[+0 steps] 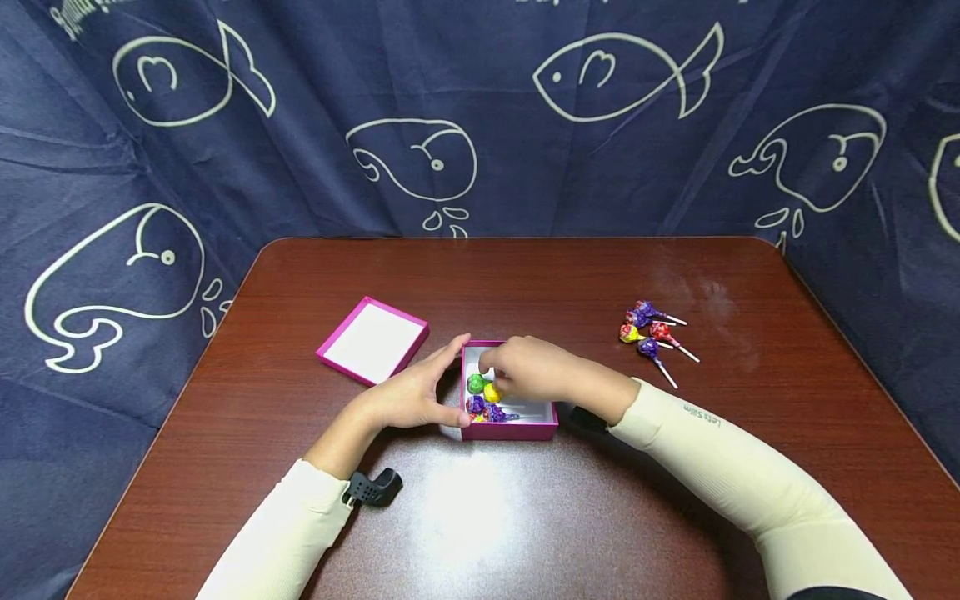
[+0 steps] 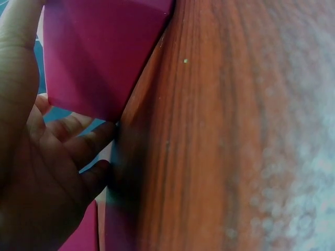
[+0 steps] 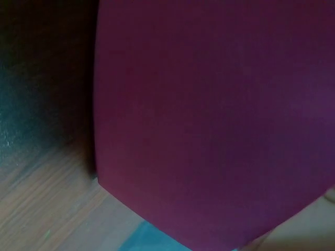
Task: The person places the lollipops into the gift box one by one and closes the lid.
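A magenta box (image 1: 517, 431) with a pale inside stands mid-table, holding several wrapped lollipops at its left end. My left hand (image 1: 416, 392) spans the box's left end, thumb at the front corner and fingers at the back one. In the left wrist view, the fingers (image 2: 86, 144) reach along the magenta box wall (image 2: 99, 57). My right hand (image 1: 532, 369) is down inside the box, its curled fingers pinching a yellow lollipop (image 1: 492, 392); the hand hides the stick. Beside it lie a green lollipop (image 1: 476, 383) and a purple lollipop (image 1: 475, 404). The box's side (image 3: 209, 115) fills the right wrist view.
A magenta lid (image 1: 371, 342) with a white inside lies behind my left hand. Several lollipops (image 1: 649, 347) are grouped on the brown table (image 1: 517, 283) to the right. A dark blue curtain (image 1: 510, 183) with fish and whale drawings hangs behind the table.
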`<state>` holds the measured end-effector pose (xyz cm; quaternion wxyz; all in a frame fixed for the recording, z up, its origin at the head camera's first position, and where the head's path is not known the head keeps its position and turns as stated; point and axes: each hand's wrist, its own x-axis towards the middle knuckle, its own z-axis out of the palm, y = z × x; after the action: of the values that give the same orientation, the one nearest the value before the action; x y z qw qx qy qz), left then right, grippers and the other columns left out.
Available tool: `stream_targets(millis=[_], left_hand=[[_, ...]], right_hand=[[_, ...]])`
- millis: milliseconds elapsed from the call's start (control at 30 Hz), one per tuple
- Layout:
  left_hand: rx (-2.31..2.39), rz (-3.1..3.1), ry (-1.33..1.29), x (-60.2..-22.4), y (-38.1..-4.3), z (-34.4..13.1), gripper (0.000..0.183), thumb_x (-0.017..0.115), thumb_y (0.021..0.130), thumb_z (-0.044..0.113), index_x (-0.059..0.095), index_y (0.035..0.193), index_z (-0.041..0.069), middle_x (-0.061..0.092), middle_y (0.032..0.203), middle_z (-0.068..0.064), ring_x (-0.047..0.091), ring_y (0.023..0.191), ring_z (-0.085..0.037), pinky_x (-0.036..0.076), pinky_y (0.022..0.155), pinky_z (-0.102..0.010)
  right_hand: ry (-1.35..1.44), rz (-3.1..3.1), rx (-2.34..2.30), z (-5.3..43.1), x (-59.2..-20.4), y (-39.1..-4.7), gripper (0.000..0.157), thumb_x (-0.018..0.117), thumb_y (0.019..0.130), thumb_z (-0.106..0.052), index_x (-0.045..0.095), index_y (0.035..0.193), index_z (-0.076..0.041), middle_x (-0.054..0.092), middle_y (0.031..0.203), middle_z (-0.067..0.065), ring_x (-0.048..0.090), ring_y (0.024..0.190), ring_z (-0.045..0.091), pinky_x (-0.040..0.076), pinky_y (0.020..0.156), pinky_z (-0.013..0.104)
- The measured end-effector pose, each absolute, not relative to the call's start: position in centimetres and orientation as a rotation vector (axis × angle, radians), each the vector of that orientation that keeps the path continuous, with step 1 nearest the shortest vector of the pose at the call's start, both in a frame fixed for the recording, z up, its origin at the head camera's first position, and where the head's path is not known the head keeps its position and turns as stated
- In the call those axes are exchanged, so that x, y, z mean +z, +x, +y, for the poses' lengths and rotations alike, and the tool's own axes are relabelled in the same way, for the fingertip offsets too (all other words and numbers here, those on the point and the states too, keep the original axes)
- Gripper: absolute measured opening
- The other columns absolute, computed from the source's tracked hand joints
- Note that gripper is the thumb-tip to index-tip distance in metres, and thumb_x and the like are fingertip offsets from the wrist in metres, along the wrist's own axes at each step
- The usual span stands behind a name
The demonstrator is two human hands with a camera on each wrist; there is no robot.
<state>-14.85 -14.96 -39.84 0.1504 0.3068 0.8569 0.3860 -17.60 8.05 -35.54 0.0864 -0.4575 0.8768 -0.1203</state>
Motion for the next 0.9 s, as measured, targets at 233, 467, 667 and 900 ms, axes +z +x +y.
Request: stream_targets(millis=[233,467,667,900], left_hand=[[1.114,2.464,0.881,-39.8,-14.9,-14.9,0.115,0.086,0.077,0.034,0.011,0.159,0.007,0.021,0.161,-0.016,0.023,0.146,-0.025,0.021,0.117,-0.045],[1.1,2.461,0.853,-39.8,-14.8,-15.0,0.115,0.086,0.077,0.035,0.01,0.16,0.009,0.021,0.162,-0.014,0.023,0.146,-0.024,0.021,0.117,-0.044],[1.082,2.471,0.854,-39.8,-14.8,-15.0,0.116,0.086,0.077,0.037,0.01,0.16,0.009,0.022,0.161,-0.015,0.025,0.145,-0.025,0.023,0.117,-0.045],[1.083,2.487,0.875,-39.9,-14.9,-14.9,0.115,0.087,0.076,0.035,0.012,0.159,0.007,0.025,0.16,-0.017,0.028,0.144,-0.027,0.024,0.117,-0.045]], right_hand=[[-1.347,2.593,-0.388,8.1,-35.6,-17.5,0.014,0.068,0.086,-0.003,0.071,0.1,-0.005,0.062,0.073,-0.004,0.051,0.063,0.008,0.048,0.059,0.026],[-1.364,2.591,-0.423,8.4,-35.2,-17.4,0.015,0.068,0.086,-0.005,0.071,0.101,-0.004,0.07,0.084,0.001,0.06,0.072,0.01,0.053,0.068,0.03],[-1.451,2.636,-0.571,9.7,-34.0,-17.2,0.016,0.07,0.088,-0.006,0.071,0.104,-0.003,0.072,0.097,0.007,0.065,0.084,0.017,0.053,0.078,0.035],[-1.383,2.777,-0.713,12.3,-32.5,-17.6,0.015,0.07,0.092,-0.013,0.072,0.105,-0.006,0.071,0.099,0.004,0.063,0.085,0.015,0.052,0.078,0.036]])
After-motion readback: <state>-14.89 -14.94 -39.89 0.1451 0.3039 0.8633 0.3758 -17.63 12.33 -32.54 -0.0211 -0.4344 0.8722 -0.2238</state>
